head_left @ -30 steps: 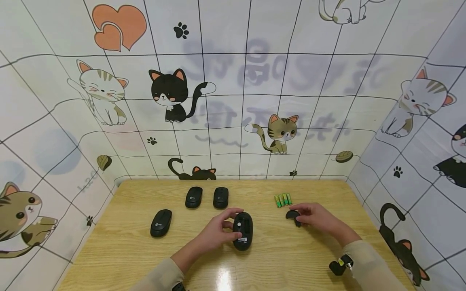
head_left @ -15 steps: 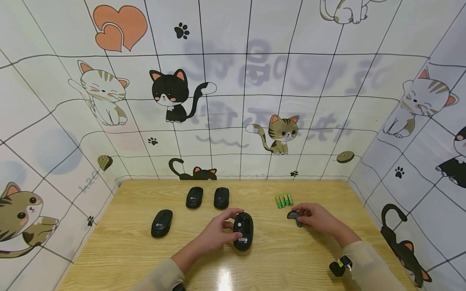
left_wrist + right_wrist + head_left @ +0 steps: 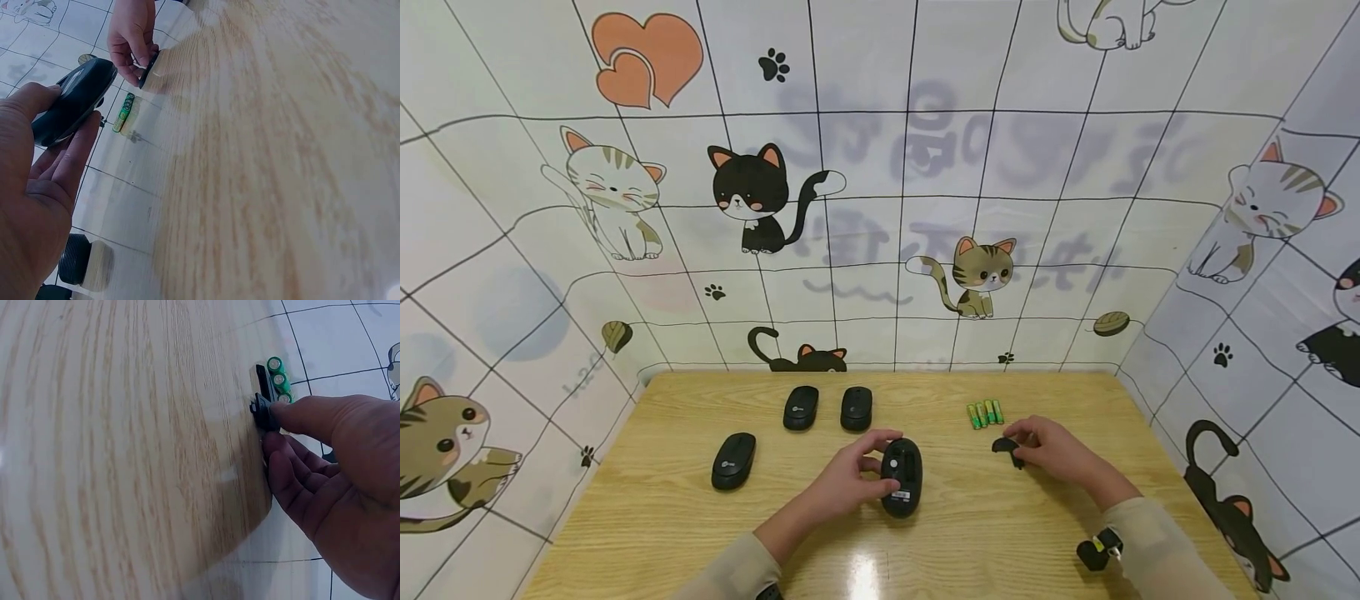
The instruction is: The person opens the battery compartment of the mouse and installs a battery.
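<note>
My left hand (image 3: 852, 479) grips a black computer mouse (image 3: 910, 479) by its sides, thumb on one side and fingers on the other. Its underside faces me in the head view, with a long battery slot and a white label showing. The left wrist view shows the mouse (image 3: 76, 100) tilted above the wooden table. Over to the right, my right hand (image 3: 1054, 450) pinches a small black battery cover (image 3: 1004, 446) between thumb and fingers. In the right wrist view the cover (image 3: 265, 412) is close to the tabletop, its lower part hidden by fingertips.
Several green batteries (image 3: 984, 413) lie in a row just beyond the right hand. Three more black mice stand on the table (image 3: 647, 500): one mouse (image 3: 733, 461) at left, a second mouse (image 3: 801, 407) and a third mouse (image 3: 856, 408) farther back. A cat-printed cloth (image 3: 865, 167) encloses the table.
The battery cover in my right hand has shifted and tilted very slightly, with the right hand a touch higher. My left hand and the mouse stay in place.
</note>
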A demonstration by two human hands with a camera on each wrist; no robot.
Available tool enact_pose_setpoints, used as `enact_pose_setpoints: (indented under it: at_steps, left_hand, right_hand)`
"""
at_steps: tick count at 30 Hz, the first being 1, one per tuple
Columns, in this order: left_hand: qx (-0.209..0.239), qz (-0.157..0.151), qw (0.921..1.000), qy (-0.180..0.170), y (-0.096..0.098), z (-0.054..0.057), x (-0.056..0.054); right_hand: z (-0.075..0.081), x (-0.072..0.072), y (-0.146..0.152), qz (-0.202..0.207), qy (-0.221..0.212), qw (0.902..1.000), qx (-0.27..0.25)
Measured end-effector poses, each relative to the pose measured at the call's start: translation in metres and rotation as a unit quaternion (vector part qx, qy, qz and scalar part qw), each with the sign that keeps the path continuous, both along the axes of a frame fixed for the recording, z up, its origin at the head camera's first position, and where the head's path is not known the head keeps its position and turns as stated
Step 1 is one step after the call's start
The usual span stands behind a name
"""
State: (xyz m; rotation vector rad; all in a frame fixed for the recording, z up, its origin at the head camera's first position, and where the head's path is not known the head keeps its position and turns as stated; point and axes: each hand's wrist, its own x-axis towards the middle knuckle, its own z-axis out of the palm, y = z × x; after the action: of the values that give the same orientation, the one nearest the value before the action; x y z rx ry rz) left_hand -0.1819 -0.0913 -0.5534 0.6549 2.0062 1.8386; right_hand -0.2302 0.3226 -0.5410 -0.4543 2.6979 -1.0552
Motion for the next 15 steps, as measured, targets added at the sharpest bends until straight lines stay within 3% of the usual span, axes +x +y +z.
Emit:
enact_pose_setpoints:
  at_steps: [15]
  left_hand:
    - [-0.003, 0.008, 1.0000, -0.002, -0.0017, -0.0008, -0.0007]
  right_hand:
    - [-0.0054, -0.0044, -0.0035, -0.043, 0.010, 0.9987, -0.027]
